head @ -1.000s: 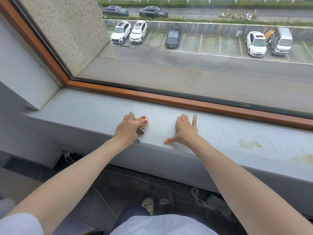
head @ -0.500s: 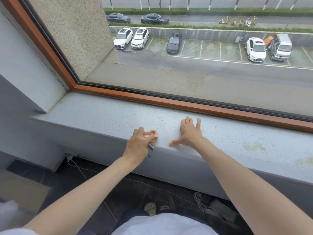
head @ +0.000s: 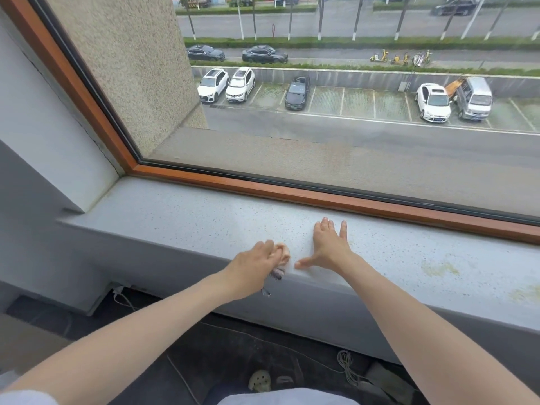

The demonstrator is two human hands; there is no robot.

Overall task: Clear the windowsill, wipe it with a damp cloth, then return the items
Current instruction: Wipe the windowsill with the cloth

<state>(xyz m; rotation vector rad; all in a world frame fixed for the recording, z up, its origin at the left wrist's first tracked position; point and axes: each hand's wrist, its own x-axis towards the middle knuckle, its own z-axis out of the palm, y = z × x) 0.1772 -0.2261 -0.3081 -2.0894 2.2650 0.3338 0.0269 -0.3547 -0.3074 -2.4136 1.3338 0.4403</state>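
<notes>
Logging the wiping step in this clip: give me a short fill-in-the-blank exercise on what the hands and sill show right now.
1. The left hand grips a bunched ____ at the front edge of the windowsill.
2. The right hand lies ____ on the sill, fingers straight.
3. Yellowish stains mark the sill to the ____ of both hands.

Missing words: cloth; flat; right.

windowsill [head: 187,217]: grey, dark-speckled | cloth [head: 284,252]: peach, striped edge | window frame [head: 321,197]: orange-brown
</notes>
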